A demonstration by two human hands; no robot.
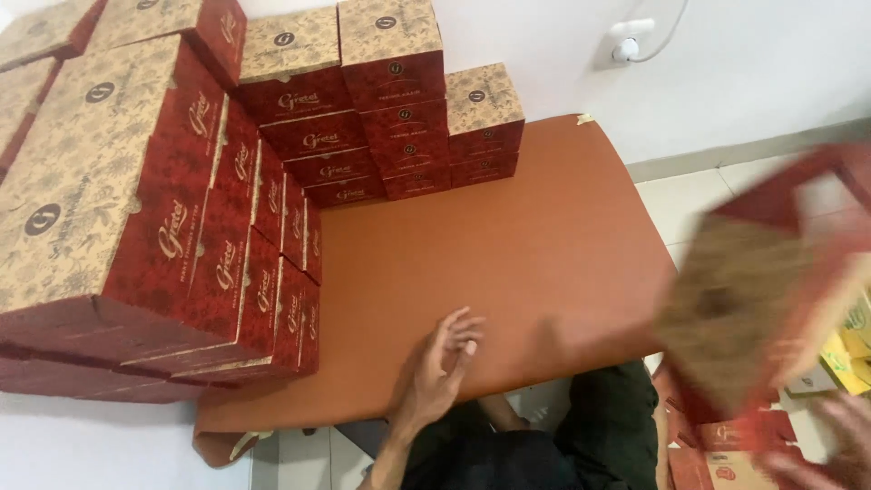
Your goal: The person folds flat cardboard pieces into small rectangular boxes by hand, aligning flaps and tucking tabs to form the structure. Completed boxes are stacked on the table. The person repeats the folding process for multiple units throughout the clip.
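My left hand (442, 363) rests near the front edge of a reddish-brown table (508, 236), fingers apart and holding nothing. My right hand (830, 445) is at the lower right, blurred, gripping the bottom of an unfolded red and tan patterned carton (762, 290) that is lifted off to the right of the table. The carton is smeared by motion. Stacks of finished red and tan boxes (163, 209) stand on the table's left side, and more boxes (390, 109) line the back edge against the wall.
Flat red carton blanks (726, 445) lie low at the right beside my legs. Yellow packages (848, 349) sit on the tiled floor at the far right. A white wall socket (626, 45) with a cable is on the wall behind.
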